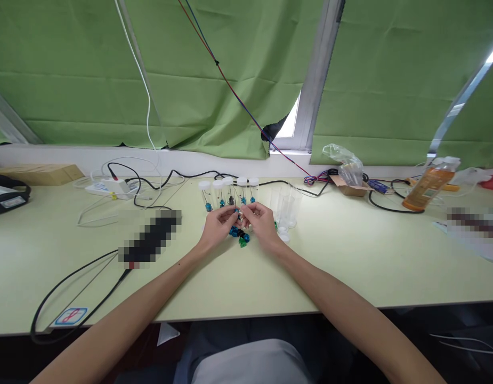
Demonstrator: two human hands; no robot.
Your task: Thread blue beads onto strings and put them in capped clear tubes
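My left hand (217, 225) and my right hand (263, 222) meet at the middle of the pale green table (350, 266), fingertips pinched together around a small object (239, 214) too small to identify. Under and between the hands lies a little heap of blue, green and dark beads (240, 236). Just behind the hands stands a row of several small clear vials with white caps (229, 193), each with a coloured bead inside. To the right of my right hand stand empty clear vials (287, 209) without caps, with white caps (284, 234) lying by them.
A blurred dark device (151, 237) with black cables lies at the left, a white power strip (110, 188) behind it. A cardboard box (38, 173) and black case (6, 194) sit far left. An orange bottle (428, 184), plastic bag (348, 165) and papers (474, 229) are at the right. Green curtains hang behind.
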